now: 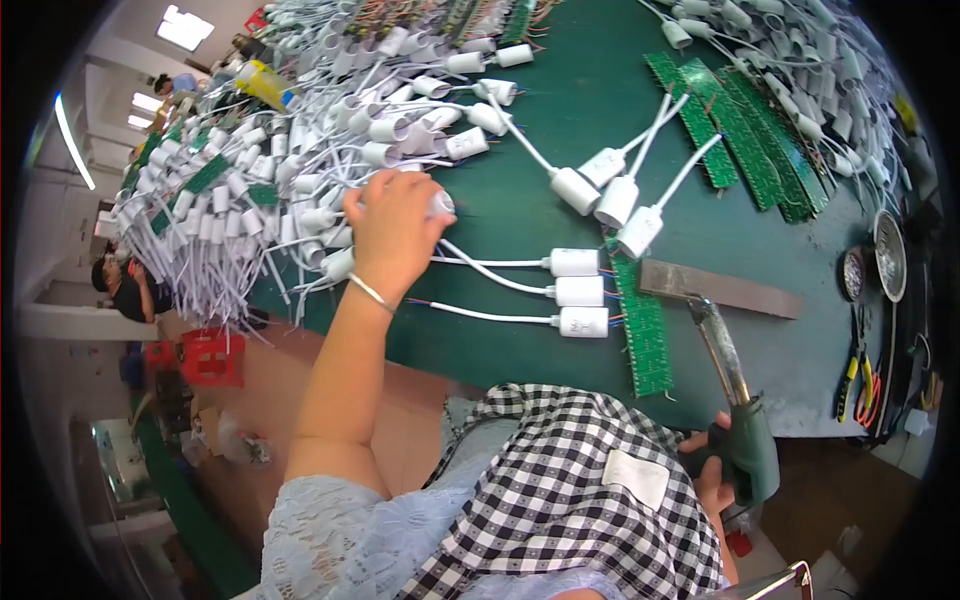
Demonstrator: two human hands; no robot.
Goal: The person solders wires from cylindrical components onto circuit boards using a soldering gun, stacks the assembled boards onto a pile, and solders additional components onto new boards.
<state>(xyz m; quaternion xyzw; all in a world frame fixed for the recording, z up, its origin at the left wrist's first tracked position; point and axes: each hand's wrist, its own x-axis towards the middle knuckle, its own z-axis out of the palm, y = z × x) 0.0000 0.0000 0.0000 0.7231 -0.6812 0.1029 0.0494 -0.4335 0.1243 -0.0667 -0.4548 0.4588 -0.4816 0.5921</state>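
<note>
My left hand (398,225) reaches over the left side of the table, its fingers closed round a white plastic cylinder (441,205) at the edge of the heap. My right hand (712,482), low at the table's front edge, grips a green soldering gun (755,450). Its metal tip rests at a flat brown-grey bar (740,290). Left of the bar lies a green circuit board strip (645,340). Three white cylinders with cables (580,291) lie in a row, their short coloured wires at the strip's left edge. Several more cabled cylinders (617,200) lie just beyond the strip.
A large heap of white cylinders and cables (230,220) covers the far left; another pile (820,70) is at the far right. Green board strips (740,130) lie near it. Pliers (858,385) and a metal bowl (888,255) are at the right edge. Other people (140,290) are at left.
</note>
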